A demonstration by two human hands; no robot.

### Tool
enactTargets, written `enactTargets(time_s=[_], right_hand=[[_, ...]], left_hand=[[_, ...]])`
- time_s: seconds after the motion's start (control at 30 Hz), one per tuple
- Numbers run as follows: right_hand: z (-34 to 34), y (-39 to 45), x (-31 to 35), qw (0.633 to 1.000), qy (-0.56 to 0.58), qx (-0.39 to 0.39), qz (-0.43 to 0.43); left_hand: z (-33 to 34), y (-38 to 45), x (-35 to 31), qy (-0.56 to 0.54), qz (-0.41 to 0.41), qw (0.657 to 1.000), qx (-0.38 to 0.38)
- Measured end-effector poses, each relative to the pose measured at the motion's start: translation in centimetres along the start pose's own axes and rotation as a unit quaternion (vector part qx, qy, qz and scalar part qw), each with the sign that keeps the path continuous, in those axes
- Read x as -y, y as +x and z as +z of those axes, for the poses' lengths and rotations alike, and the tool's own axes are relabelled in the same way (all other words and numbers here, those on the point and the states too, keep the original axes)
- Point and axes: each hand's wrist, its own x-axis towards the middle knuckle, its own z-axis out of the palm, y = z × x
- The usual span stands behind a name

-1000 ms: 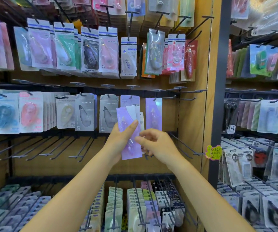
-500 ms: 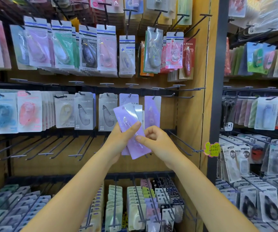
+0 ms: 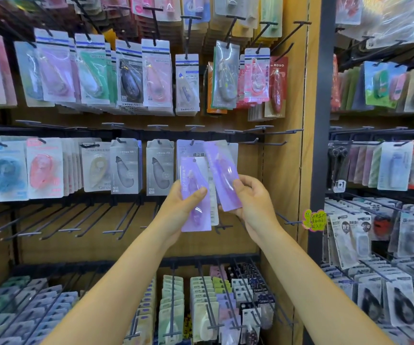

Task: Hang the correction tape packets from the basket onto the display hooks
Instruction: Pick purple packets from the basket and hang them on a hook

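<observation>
Nearest to me, low in view, rows of flat carded packets (image 3: 201, 310) lie stacked on thin dark wire hooks, their plastic fronts glossy. Above them my two bare forearms reach up and forward. My left hand (image 3: 176, 212) grips a small stack of correction tape packets (image 3: 194, 195): long narrow rectangles of lilac card under shiny clear plastic, the front one with a rounded blister bulging over the tape body, and at least one paler packet edge showing behind it. My thumb presses across the front of the stack and my fingers curl behind it, so it stands nearly upright. Just to its right, my right hand (image 3: 253, 202) pinches a single purple packet (image 3: 222, 175) by its lower part, thumb on the glossy face and fingers curled behind; it tilts with its top leaning left, its upper end close beside the top of the stack, though I cannot tell whether they touch. Directly behind both hangs a lilac packet (image 3: 188, 149) on a display hook (image 3: 192, 141) of the dark middle rail, with grey carded packets (image 3: 160, 165) to its left. Farther up, more clear-fronted packets (image 3: 156, 73) hang against the tan wooden back panel (image 3: 285, 170).
</observation>
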Motion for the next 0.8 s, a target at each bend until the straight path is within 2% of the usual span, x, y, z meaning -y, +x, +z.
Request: enactTargets(time_s=[0.17,0.37,0.47,0.6,0.8], right_hand=[[-0.9,0.9,-0.5,0.997,-0.02,-0.073,-0.026],[-0.6,1.6,-1.4,0.995,-0.05,-0.078,-0.034],[-0.4,2.1,-1.8,0.994,-0.068,-0.076,-0.039],[-0.2,3.2,-2.1,0.997,-0.05,-0.062,-0.001],[0.0,5.4,-1.6,0.992,-0.075,-0.083,0.059]], left_hand=[[-0.3,0.2,-0.4,-0.003,-0.008,1.0,-0.026],[-0.1,0.2,-0.1,0.015,-0.009,0.999,-0.032],[0.0,0.2,-0.2,-0.011,-0.024,0.999,-0.042],[0.1,0.4,-0.7,-0.059,-0.043,0.997,-0.036],[0.2,0.2,-0.8,-0.046,-0.045,0.997,-0.036]])
